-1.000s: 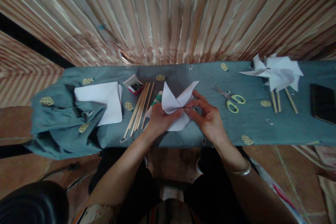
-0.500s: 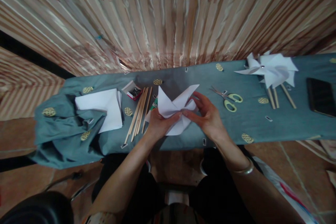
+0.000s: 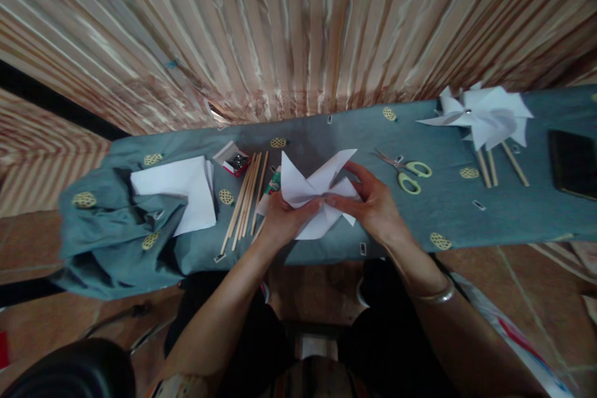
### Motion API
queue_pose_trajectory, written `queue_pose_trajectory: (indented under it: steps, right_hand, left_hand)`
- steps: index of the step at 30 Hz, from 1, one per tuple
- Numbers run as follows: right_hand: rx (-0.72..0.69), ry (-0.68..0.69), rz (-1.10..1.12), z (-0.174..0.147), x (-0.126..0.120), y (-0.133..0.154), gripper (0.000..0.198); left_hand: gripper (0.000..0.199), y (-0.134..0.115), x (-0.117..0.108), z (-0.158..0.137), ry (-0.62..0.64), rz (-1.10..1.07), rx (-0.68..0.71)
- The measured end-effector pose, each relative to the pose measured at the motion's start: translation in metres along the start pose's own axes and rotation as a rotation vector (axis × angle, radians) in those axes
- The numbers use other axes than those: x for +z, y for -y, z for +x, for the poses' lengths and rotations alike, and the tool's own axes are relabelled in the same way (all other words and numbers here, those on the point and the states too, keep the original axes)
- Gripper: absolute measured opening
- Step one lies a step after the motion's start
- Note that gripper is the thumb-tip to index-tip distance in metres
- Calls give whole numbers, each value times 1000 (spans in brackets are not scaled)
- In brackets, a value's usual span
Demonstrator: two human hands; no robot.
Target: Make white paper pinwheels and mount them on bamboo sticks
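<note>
1. Head view: the paper pinwheel (image 3: 319,186) was over the bench (image 3: 354,135), held between both hands.
2. Left hand (image 3: 285,219): fingers gripped the pinwheel's near left side, thumb towards its centre.
3. Right hand (image 3: 374,202): fingers held the pinwheel's right side, thumb towards the centre.
4. Left of the pinwheel lay sticks (image 3: 243,189), a box (image 3: 226,154) and paper (image 3: 186,177).
5. Right of it lay scissors (image 3: 403,168) and, farther off, other pinwheels (image 3: 497,112).

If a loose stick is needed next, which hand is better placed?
Probably the left hand: the loose sticks lie nearer it. The right hand is farther off; both hold a pinwheel.
</note>
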State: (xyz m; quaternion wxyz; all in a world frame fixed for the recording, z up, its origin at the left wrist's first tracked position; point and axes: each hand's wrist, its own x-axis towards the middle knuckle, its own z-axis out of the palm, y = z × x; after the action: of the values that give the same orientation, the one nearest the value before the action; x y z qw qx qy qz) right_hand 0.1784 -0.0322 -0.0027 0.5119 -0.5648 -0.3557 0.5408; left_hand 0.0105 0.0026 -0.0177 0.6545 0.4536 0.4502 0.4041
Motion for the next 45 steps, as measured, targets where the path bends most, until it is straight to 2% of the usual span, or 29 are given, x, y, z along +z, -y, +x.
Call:
queue_pose_trajectory:
  steps: [9, 21, 27, 39, 45]
  right_hand:
    - [-45, -42, 21, -1, 5, -4, 80]
    - [-115, -91, -45, 0, 8, -11, 71]
    - [-92, -109, -49, 1, 9, -11, 73]
    - [-111, -80, -49, 0, 11, -10, 56]
    - [-85, -91, -29, 0, 12, -6, 62]
  left_hand:
    - [52, 3, 0, 2, 4, -6, -7]
    - [46, 11, -3, 6, -8, 32, 59]
    - [46, 12, -2, 6, -10, 10, 61]
    - [39, 12, -3, 7, -14, -57, 15]
    - [37, 10, -2, 7, -16, -48, 29]
